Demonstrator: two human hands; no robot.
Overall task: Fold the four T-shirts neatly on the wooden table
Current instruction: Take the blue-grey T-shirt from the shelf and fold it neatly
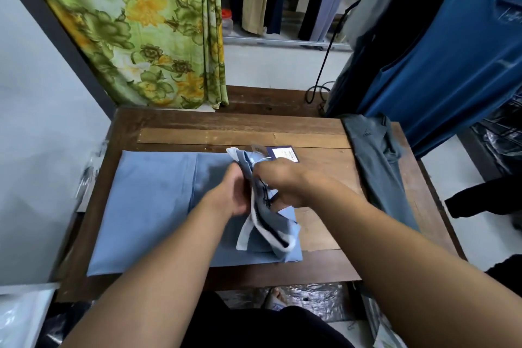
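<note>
Head view: light blue T-shirt [152,206] lies flat on the wooden bench [240,124], long axis running left-right across the bench, body already folded in along a vertical crease near its middle. Collar end sits at the right, directly under both hands. Left hand [230,195] is closed on the left side of the bunched collar/placket [265,215]; right hand [278,182] is pinched on the same bunch from the right, fingers curled, thumb hidden. Both hands touch the fabric, about equally near; the free bulk of the shirt stretches away to the left, so left hand is nearer to it. White-trimmed collar strip hangs down toward the near bench edge. A hang tag [284,154] sticks out just beyond the right hand, partly covered. Grey T-shirt [378,161] lies draped at the right bench edge, long axis near-far, apart from the hands, unfolded by the look of it. Hard to tell: which layer each hand actually grips, whether buttons are done up, sleeve positions (tucked under or hidden). Other two shirts not identifiable among the hanging clothes [440,45].
</note>
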